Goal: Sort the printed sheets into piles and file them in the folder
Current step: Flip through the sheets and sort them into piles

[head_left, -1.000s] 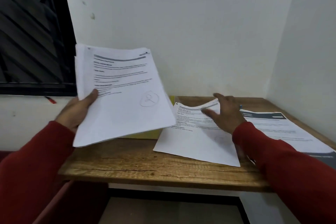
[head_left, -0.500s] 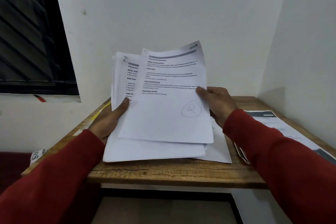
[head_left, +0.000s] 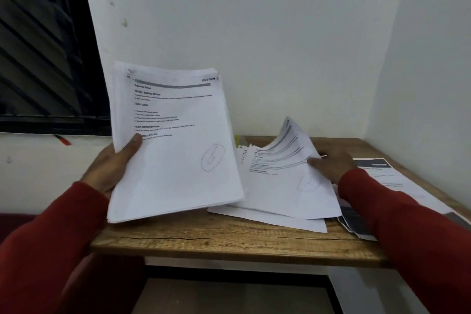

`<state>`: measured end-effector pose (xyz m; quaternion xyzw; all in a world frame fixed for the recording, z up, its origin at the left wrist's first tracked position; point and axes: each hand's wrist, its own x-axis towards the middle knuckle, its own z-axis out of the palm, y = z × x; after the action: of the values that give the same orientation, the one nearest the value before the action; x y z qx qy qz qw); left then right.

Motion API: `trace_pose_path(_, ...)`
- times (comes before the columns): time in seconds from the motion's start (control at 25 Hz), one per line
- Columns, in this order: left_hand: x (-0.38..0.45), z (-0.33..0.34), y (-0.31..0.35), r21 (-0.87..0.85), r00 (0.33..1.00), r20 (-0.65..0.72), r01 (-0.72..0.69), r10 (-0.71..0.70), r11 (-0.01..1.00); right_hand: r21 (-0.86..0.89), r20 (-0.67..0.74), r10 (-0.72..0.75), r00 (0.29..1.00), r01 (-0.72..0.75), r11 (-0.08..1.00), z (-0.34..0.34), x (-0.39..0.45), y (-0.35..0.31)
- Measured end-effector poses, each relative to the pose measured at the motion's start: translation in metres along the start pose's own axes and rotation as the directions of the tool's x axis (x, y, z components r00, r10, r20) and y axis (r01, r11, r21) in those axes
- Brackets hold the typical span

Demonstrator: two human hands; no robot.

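My left hand (head_left: 112,163) grips a thick stack of printed sheets (head_left: 175,150) by its left edge, raised and tilted above the left part of the wooden table (head_left: 229,242). Its top page carries a pen-circled mark. My right hand (head_left: 331,164) pinches the right edge of a single printed sheet (head_left: 280,173), whose top curls upward as it lies over a pile of sheets (head_left: 275,219) on the table. A sliver of the yellow folder (head_left: 236,141) shows behind the held stack.
A second pile with dark-banded pages (head_left: 382,173) lies at the table's right side, partly under my right sleeve. White walls close in the back and right. A dark window (head_left: 38,58) fills the left; a red pen (head_left: 62,140) rests on its sill.
My right hand has carried the top sheet off the held stack, rightward and down onto the table pile. The left hand has swung the stack back to the left.
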<state>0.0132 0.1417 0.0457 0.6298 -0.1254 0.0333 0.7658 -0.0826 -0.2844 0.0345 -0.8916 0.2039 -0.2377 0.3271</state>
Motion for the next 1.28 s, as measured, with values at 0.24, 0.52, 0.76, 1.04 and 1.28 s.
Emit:
trace_pose_path(0.24, 0.003, -0.004, 0.017, -0.019, 0.999, 0.024, -0.027, 0.027, 0.999, -0.161, 0.001, -0.141, 0.99, 0.139, 0.977, 0.014, -0.007, -0.019)
trace_pose_path(0.52, -0.003, 0.073, -0.015, -0.01, 0.985, 0.169, 0.047, -0.044, 0.999, 0.554, 0.208, -0.134, 0.969, -0.004, 0.832, 0.004, -0.033, -0.083)
trace_pose_path(0.76, 0.012, 0.037, -0.027, 0.035, 0.998, 0.036, 0.055, -0.056, 0.998, -0.26, 0.147, 0.091, 0.985, -0.051, 0.964, -0.005, -0.004, -0.024)
trace_pose_path(1.04, 0.013, 0.025, -0.033, 0.016, 0.998, 0.016, 0.067, -0.067, 0.998, -0.365, 0.351, 0.125, 0.928, 0.012, 0.931, 0.019, 0.013, -0.037)
trace_pose_path(1.28, 0.014, 0.022, -0.034, 0.008, 0.997, 0.038, 0.071, -0.071, 0.997, -0.149, 0.37, 0.15, 0.917, -0.101, 0.984, 0.021, 0.021, -0.03)
